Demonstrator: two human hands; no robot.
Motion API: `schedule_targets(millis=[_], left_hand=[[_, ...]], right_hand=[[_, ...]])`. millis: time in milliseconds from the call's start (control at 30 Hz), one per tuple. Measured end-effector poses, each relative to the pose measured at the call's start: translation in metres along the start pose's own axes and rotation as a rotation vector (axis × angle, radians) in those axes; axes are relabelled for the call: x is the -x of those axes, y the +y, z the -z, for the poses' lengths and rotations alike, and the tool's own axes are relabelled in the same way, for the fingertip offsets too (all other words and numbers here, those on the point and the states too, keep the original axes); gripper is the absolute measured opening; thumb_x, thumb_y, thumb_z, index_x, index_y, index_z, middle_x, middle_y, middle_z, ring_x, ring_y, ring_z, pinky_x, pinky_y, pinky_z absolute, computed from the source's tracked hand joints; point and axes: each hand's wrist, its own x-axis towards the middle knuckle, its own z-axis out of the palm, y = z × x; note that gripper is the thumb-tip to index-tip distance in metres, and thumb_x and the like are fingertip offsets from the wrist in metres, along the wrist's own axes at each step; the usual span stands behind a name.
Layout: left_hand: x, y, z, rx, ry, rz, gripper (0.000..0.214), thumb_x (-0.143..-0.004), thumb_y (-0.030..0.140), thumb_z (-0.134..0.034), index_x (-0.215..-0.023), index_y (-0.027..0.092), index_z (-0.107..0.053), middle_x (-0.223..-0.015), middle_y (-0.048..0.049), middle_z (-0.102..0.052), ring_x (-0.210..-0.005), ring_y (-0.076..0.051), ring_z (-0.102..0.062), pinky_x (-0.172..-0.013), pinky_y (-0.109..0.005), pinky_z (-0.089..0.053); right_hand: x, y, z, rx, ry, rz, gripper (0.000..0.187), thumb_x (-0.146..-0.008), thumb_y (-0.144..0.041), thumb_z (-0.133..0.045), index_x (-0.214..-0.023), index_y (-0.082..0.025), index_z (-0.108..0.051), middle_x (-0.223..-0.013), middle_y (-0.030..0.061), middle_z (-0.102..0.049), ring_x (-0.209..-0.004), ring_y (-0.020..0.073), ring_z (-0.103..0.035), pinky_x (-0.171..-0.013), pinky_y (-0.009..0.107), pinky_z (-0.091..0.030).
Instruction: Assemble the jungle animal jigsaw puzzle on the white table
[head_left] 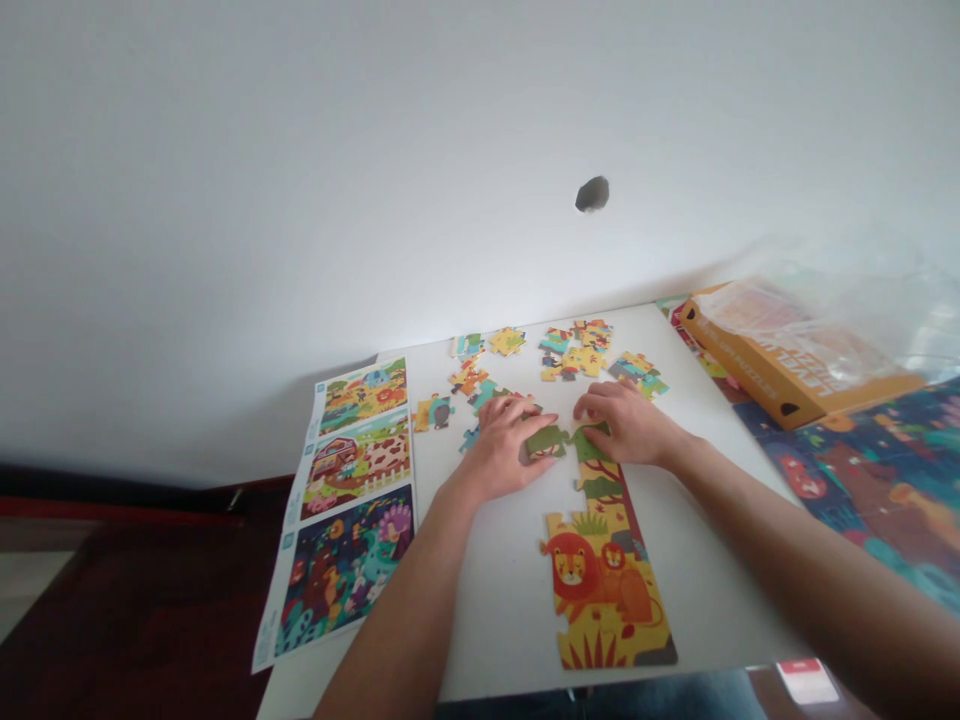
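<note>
My left hand (pixel 504 450) grips a green puzzle piece (pixel 546 442) between thumb and fingers, low over the white table. This piece's right knob meets the left edge of another green puzzle piece (pixel 592 442); whether they are locked together I cannot tell. My right hand (pixel 628 425) pinches that second piece, thumb on its face and fingers curled at its far edge. It tops a joined puzzle strip (pixel 604 590) showing a tree and two lions, which runs down toward the table's near edge. Several loose puzzle pieces (pixel 469 378) lie just beyond my left hand.
More loose pieces (pixel 585 360) lie near the wall. A picture sheet (pixel 356 470) with three scenes covers the table's left edge. At right, an orange puzzle box (pixel 795 370) under clear plastic (pixel 847 310) rests by a dark-blue assembled puzzle (pixel 862 490).
</note>
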Motion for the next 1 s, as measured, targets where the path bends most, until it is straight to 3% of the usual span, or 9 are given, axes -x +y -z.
schedule_targets(millis=[267, 433, 533, 700, 833, 1000], left_hand=[[0.002, 0.004, -0.007, 0.041, 0.132, 0.063, 0.058, -0.081, 0.032, -0.073, -0.136, 0.028, -0.057, -0.114, -0.0079, -0.049, -0.114, -0.025, -0.053, -0.105, -0.044, -0.044], [0.000, 0.005, -0.016, 0.066, 0.167, 0.082, 0.040, -0.084, 0.028, -0.072, -0.123, 0.026, -0.066, -0.104, -0.0061, -0.051, -0.107, -0.023, -0.057, -0.098, -0.043, -0.049], [0.002, 0.006, -0.008, 0.055, 0.121, 0.075, 0.029, -0.088, 0.027, -0.066, -0.117, 0.025, -0.070, -0.111, -0.0077, -0.056, -0.105, -0.023, -0.060, -0.099, -0.045, -0.046], [0.007, 0.003, 0.012, 0.046, -0.064, -0.041, 0.044, -0.081, 0.016, -0.063, -0.123, 0.027, -0.066, -0.140, -0.0070, -0.054, -0.126, -0.031, -0.049, -0.105, -0.049, -0.037], [0.007, -0.002, 0.014, 0.064, -0.149, -0.064, 0.050, -0.079, 0.016, -0.067, -0.127, 0.028, -0.063, -0.136, -0.0050, -0.059, -0.125, -0.031, -0.048, -0.107, -0.049, -0.036], [0.006, -0.004, 0.012, 0.053, -0.124, -0.021, 0.050, -0.078, 0.027, -0.075, -0.126, 0.024, -0.064, -0.125, -0.0083, -0.063, -0.119, -0.030, -0.050, -0.106, -0.048, -0.037]], right_hand=[[0.001, 0.001, 0.001, -0.016, -0.037, 0.033, 0.023, -0.075, -0.020, -0.059, -0.096, -0.020, -0.068, -0.091, 0.0053, -0.066, -0.085, 0.0225, -0.062, -0.082, 0.036, -0.034], [0.000, 0.002, -0.001, -0.012, -0.035, 0.036, 0.024, -0.074, -0.020, -0.059, -0.096, -0.021, -0.067, -0.091, 0.0055, -0.066, -0.085, 0.0224, -0.061, -0.083, 0.036, -0.033], [0.000, 0.001, -0.001, -0.016, -0.037, 0.030, 0.025, -0.073, -0.019, -0.059, -0.097, -0.020, -0.067, -0.090, 0.0052, -0.066, -0.085, 0.0217, -0.061, -0.083, 0.035, -0.033], [0.000, -0.001, 0.001, -0.018, -0.039, 0.024, 0.024, -0.074, -0.020, -0.059, -0.097, -0.020, -0.068, -0.090, 0.0056, -0.067, -0.086, 0.0223, -0.061, -0.084, 0.036, -0.033], [0.000, -0.002, 0.002, -0.018, -0.033, 0.025, 0.024, -0.074, -0.019, -0.058, -0.096, -0.020, -0.067, -0.090, 0.0053, -0.067, -0.085, 0.0223, -0.061, -0.083, 0.036, -0.033], [0.001, -0.002, 0.001, -0.020, -0.030, 0.023, 0.023, -0.074, -0.019, -0.058, -0.095, -0.020, -0.067, -0.089, 0.0050, -0.067, -0.086, 0.0228, -0.062, -0.083, 0.036, -0.033]])
